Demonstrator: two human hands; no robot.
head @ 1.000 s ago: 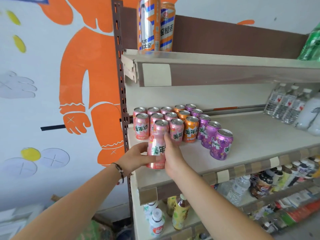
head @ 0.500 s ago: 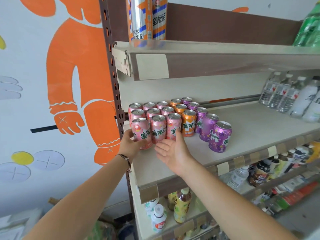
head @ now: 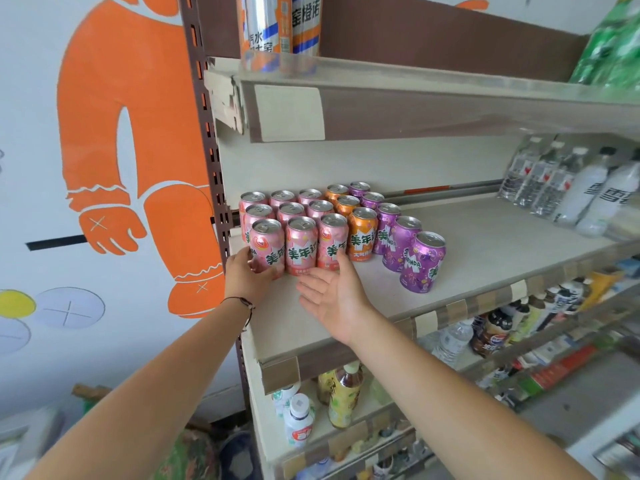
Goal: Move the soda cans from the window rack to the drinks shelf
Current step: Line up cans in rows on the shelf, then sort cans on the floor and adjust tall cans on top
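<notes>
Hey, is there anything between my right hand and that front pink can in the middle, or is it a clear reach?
Nothing visible stands in the way. The right hand is open, palm up, just in front of the middle pink can, with only bare drinks shelf between them. The left hand is on the left pink can beside it.

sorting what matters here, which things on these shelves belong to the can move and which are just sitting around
Job: pink cans, orange cans, purple cans, middle shelf, left hand, right hand.

Just there: water bottles, tall cans up top, bottles below.
</notes>
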